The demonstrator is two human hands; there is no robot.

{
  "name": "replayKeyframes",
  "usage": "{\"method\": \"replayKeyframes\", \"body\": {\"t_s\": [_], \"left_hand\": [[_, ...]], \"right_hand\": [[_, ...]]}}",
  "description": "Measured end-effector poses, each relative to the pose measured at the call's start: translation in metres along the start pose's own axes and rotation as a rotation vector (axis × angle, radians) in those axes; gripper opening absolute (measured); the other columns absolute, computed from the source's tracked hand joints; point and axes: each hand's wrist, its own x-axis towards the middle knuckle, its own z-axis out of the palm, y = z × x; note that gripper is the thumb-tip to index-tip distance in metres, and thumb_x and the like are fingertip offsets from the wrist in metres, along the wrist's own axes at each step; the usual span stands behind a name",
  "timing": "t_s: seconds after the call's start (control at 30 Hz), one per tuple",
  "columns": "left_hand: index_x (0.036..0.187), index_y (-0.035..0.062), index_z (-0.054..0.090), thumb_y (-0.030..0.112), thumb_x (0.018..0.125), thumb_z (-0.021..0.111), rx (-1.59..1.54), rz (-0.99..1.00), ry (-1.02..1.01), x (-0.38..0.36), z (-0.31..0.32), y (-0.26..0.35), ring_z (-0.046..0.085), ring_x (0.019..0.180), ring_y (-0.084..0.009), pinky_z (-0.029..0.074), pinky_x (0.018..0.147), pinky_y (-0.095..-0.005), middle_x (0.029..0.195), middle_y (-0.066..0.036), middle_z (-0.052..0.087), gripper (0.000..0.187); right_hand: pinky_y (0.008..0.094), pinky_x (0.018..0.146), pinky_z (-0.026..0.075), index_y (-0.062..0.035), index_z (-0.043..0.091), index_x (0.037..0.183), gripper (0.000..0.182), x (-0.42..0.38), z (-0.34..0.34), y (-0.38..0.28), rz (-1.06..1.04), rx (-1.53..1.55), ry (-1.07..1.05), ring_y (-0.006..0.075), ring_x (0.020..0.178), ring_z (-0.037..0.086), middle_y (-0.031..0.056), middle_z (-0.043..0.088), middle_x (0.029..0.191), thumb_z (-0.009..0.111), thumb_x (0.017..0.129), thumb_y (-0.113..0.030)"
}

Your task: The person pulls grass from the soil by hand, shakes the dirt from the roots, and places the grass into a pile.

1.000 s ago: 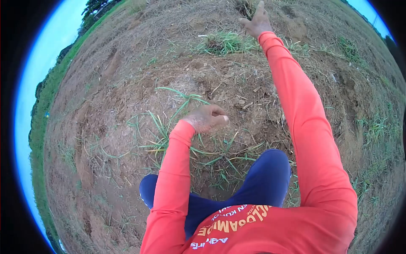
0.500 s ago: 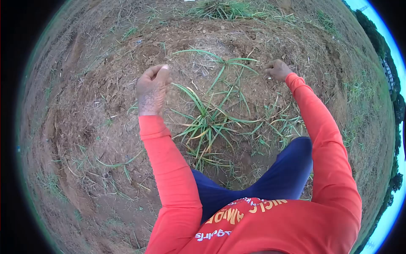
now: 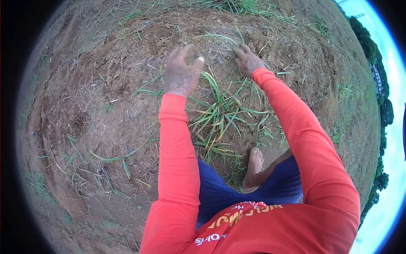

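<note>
My left hand (image 3: 184,72) is open above the soil, fingers spread and holding nothing. A small grass tuft (image 3: 156,86) shows beside its wrist. My right hand (image 3: 247,60), farther right, has its fingers closed around the base of a grass plant (image 3: 220,37) with long green blades. The fingertips are partly hidden by the hand itself. Between my forearms grows a larger grass clump (image 3: 219,111), its blades green with some yellow and brown.
Dry brown soil (image 3: 122,122) with scattered straw surrounds me. A dense grass clump (image 3: 241,5) stands at the far edge. My bare foot (image 3: 254,165) is near the larger clump. A white sliver (image 3: 283,73) lies right of my right wrist.
My right hand has moved left onto the grass plant and closed on it. My left hand has gone from pinched fingers to spread and shifted right. My bare foot has come into view.
</note>
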Motion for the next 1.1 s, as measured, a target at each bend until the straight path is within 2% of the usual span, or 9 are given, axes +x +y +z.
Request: {"method": "replayKeyframes", "body": {"t_s": [0.07, 0.13, 0.2, 0.37, 0.47, 0.67, 0.73, 0.83, 1.1], "left_hand": [[0.124, -0.0011, 0.069, 0.036, 0.087, 0.073, 0.253, 0.138, 0.12, -0.008, 0.007, -0.024, 0.068, 0.113, -0.0352, 0.05, 0.105, -0.0435, 0.118, -0.021, 0.072, 0.053], [0.121, 0.0005, 0.071, 0.038, 0.085, 0.072, 0.217, 0.001, -0.065, -0.015, -0.013, -0.023, 0.067, 0.114, -0.0381, 0.051, 0.103, -0.0449, 0.12, -0.023, 0.071, 0.052], [0.12, 0.0037, 0.071, 0.039, 0.086, 0.069, 0.23, -0.166, -0.203, -0.028, -0.032, -0.022, 0.067, 0.114, -0.0383, 0.052, 0.101, -0.0453, 0.119, -0.023, 0.071, 0.049], [0.118, 0.0071, 0.072, 0.036, 0.088, 0.065, 0.452, -0.351, -0.422, -0.049, -0.068, 0.01, 0.068, 0.113, -0.0364, 0.053, 0.098, -0.047, 0.119, -0.019, 0.072, 0.042], [0.118, 0.0086, 0.073, 0.037, 0.089, 0.065, 0.434, -0.395, -0.363, -0.055, -0.072, 0.024, 0.068, 0.113, -0.0361, 0.053, 0.098, -0.0475, 0.118, -0.018, 0.073, 0.041], [0.117, 0.0091, 0.073, 0.04, 0.088, 0.066, 0.486, -0.351, -0.389, -0.059, -0.066, 0.032, 0.069, 0.111, -0.037, 0.053, 0.097, -0.0461, 0.116, -0.017, 0.074, 0.043], [0.118, 0.0089, 0.073, 0.043, 0.087, 0.068, 0.451, -0.35, -0.368, -0.066, -0.071, 0.043, 0.07, 0.108, -0.036, 0.053, 0.096, -0.0443, 0.114, -0.018, 0.074, 0.046], [0.112, 0.0028, 0.075, 0.044, 0.089, 0.069, 0.347, -0.292, -0.343, -0.069, -0.079, 0.046, 0.071, 0.104, -0.0302, 0.054, 0.092, -0.0402, 0.112, -0.018, 0.074, 0.048], [0.119, 0.001, 0.072, 0.045, 0.09, 0.071, 0.39, -0.307, -0.304, -0.065, -0.077, 0.039, 0.069, 0.11, -0.0289, 0.052, 0.098, -0.0404, 0.117, -0.017, 0.073, 0.053]], "right_hand": [[0.0504, 0.09, 0.057, -0.0068, 0.053, 0.128, 0.037, 0.001, 0.006, 0.01, 0.128, -0.125, -0.155, 0.0459, 0.104, 0.068, 0.0247, 0.06, 0.125, 0.057, 0.093, -0.016], [0.0521, 0.081, 0.058, -0.0052, 0.051, 0.114, 0.026, 0.001, 0.028, 0.03, 0.003, -0.164, -0.078, 0.0454, 0.098, 0.069, 0.0258, 0.059, 0.114, 0.059, 0.092, -0.016], [0.0537, 0.085, 0.056, -0.006, 0.053, 0.122, 0.032, 0.01, 0.017, 0.016, 0.106, -0.173, -0.222, 0.0471, 0.096, 0.067, 0.027, 0.06, 0.118, 0.058, 0.091, -0.009], [0.0546, 0.087, 0.053, -0.0022, 0.06, 0.118, 0.033, 0.021, 0.026, 0.072, -0.193, -0.031, -0.161, 0.0498, 0.104, 0.064, 0.0285, 0.064, 0.112, 0.066, 0.09, -0.018], [0.0541, 0.089, 0.051, -0.0011, 0.066, 0.11, 0.029, 0.029, -0.003, 0.05, -0.139, 0.108, -0.306, 0.0476, 0.101, 0.066, 0.0287, 0.069, 0.104, 0.064, 0.092, -0.023], [0.0502, 0.088, 0.053, -0.0061, 0.074, 0.112, 0.028, 0.036, 0.013, 0.059, -0.12, 0.204, -0.24, 0.045, 0.1, 0.069, 0.0257, 0.072, 0.103, 0.065, 0.09, -0.02], [0.0492, 0.085, 0.056, -0.0092, 0.077, 0.106, 0.024, 0.043, 0.023, 0.067, -0.084, 0.167, -0.298, 0.0429, 0.094, 0.071, 0.0244, 0.073, 0.094, 0.065, 0.089, -0.021], [0.0534, 0.084, 0.057, 0.0021, 0.074, 0.095, 0.028, 0.039, 0.01, 0.059, -0.109, -0.089, -0.265, 0.0458, 0.094, 0.072, 0.03, 0.072, 0.095, 0.064, 0.087, -0.023], [0.0527, 0.084, 0.057, -0.0031, 0.074, 0.097, 0.022, 0.022, -0.01, 0.054, -0.094, -0.046, -0.243, 0.0448, 0.091, 0.072, 0.027, 0.073, 0.096, 0.064, 0.087, -0.021]]}}
